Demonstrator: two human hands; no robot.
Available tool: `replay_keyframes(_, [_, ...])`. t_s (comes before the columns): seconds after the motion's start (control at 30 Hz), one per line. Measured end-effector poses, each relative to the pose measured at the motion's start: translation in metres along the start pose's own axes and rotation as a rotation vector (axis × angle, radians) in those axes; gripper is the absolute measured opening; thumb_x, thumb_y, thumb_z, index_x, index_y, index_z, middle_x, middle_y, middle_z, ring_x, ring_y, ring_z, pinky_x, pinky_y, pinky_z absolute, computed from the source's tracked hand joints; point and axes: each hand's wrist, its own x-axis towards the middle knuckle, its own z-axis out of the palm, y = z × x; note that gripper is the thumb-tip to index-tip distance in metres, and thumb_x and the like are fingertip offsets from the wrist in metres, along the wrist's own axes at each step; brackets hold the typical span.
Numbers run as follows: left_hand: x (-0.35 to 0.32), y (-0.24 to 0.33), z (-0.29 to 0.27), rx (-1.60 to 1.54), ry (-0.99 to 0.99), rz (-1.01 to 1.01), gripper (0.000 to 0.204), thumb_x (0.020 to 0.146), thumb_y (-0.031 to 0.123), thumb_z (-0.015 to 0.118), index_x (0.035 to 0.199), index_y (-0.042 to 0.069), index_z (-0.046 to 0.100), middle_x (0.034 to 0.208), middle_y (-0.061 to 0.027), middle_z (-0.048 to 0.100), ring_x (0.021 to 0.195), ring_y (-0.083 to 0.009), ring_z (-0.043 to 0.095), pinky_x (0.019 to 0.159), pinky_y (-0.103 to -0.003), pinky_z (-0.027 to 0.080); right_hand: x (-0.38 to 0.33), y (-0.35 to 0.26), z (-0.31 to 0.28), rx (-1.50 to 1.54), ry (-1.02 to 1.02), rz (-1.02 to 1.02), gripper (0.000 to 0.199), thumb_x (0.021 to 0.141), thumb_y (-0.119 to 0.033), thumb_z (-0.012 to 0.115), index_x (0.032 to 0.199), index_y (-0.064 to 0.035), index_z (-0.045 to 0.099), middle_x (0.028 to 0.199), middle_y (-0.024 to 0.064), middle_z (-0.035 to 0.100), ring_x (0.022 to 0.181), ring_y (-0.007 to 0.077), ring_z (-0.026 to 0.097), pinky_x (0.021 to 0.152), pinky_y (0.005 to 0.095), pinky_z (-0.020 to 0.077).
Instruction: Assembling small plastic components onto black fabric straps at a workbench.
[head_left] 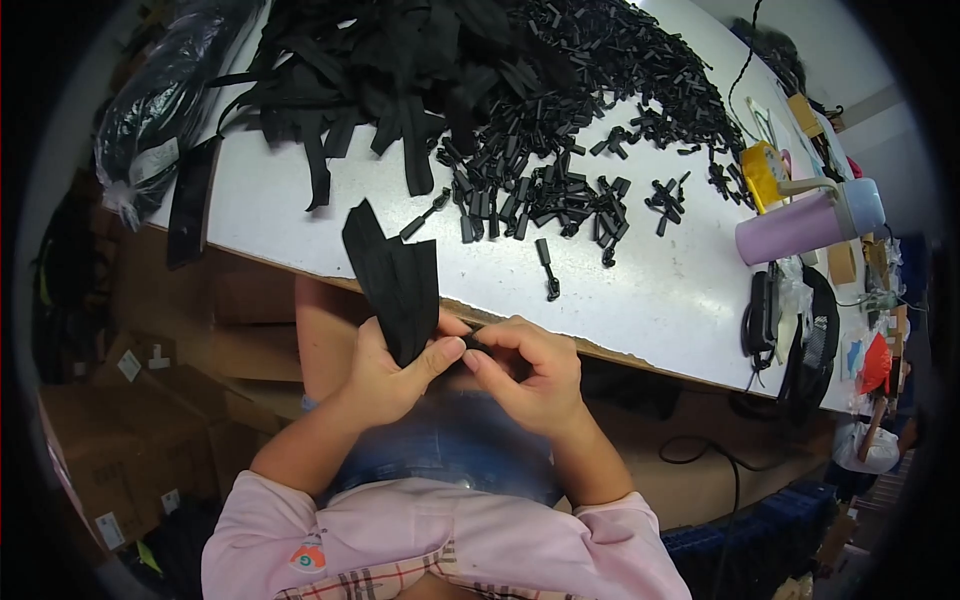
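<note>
Folded black zipper tape point(395, 275) stands up out of my left hand point(385, 375), gripped between the thumb and fingers. My right hand point(530, 375) pinches a small black piece point(476, 345) where the two hands meet at the table's front edge; the fingers hide most of it, so I cannot tell if it is a zipper slider. A single black zipper pull point(547, 270) lies on the white table point(640, 310) just beyond my hands. Farther back spreads a large heap of black zipper pulls point(530, 190).
A pile of black zipper tapes point(400, 70) covers the back left, beside a clear plastic bag point(160, 110). On the right stand a purple bottle point(795, 228), a yellow tape dispenser point(762, 175) and a black case point(763, 315). Cardboard boxes point(140, 440) sit low at left.
</note>
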Motion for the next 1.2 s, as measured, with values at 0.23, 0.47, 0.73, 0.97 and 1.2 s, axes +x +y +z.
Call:
replay_keyframes(0.23, [0.003, 0.002, 0.005, 0.188, -0.014, 0.262, 0.014, 0.077, 0.012, 0.059, 0.084, 0.001, 0.055, 0.068, 0.0002, 0.052, 0.063, -0.0088, 0.048, 0.058, -0.021, 0.040, 0.000, -0.002, -0.009, 0.217, -0.171, 0.189, 0.008, 0.070, -0.004, 0.062, 0.075, 0.0003, 0.057, 0.055, 0.0022, 0.050, 0.044, 0.0047, 0.041, 0.040, 0.0189, 0.0313])
replay_keyframes(0.47, [0.009, -0.001, 0.003, -0.146, 0.026, -0.025, 0.018, 0.082, 0.020, 0.053, 0.083, 0.003, 0.053, 0.058, 0.0005, 0.048, 0.041, -0.0029, 0.039, 0.037, -0.017, 0.030, -0.005, 0.003, 0.005, -0.019, -0.190, 0.115, 0.014, 0.068, -0.007, 0.063, 0.065, -0.0002, 0.052, 0.053, 0.0045, 0.048, 0.041, 0.0108, 0.042, 0.038, 0.0226, 0.0331])
replay_keyframes(0.73, [0.007, -0.005, 0.000, 0.025, -0.168, -0.105, 0.012, 0.080, 0.011, 0.054, 0.086, 0.000, 0.053, 0.074, -0.0015, 0.054, 0.070, -0.0062, 0.049, 0.061, -0.021, 0.041, 0.017, -0.011, 0.005, -0.442, 0.082, -0.406, 0.030, 0.059, -0.001, 0.065, 0.089, -0.0027, 0.058, 0.079, 0.0078, 0.053, 0.066, 0.0215, 0.049, 0.056, 0.0280, 0.0415])
replay_keyframes(0.97, [0.002, -0.003, 0.004, -0.281, -0.082, 0.039, 0.022, 0.073, 0.003, 0.060, 0.092, 0.002, 0.049, 0.076, -0.0048, 0.053, 0.049, -0.0067, 0.047, 0.040, -0.018, 0.038, -0.007, -0.005, 0.003, 0.433, 0.001, 0.224, 0.007, 0.078, -0.005, 0.056, 0.080, 0.0011, 0.056, 0.065, 0.0012, 0.053, 0.053, 0.0039, 0.046, 0.048, 0.0165, 0.0368])
replay_keyframes(1.2, [0.002, -0.009, 0.013, 0.441, -0.040, 0.566, 0.010, 0.075, 0.000, 0.057, 0.083, 0.005, 0.055, 0.078, -0.0052, 0.048, 0.065, -0.0149, 0.049, 0.055, -0.024, 0.041, -0.017, -0.001, 0.002, 0.678, 0.023, 0.459, 0.008, 0.080, -0.007, 0.054, 0.080, 0.0006, 0.057, 0.064, 0.0006, 0.054, 0.049, 0.0040, 0.045, 0.044, 0.0175, 0.0374])
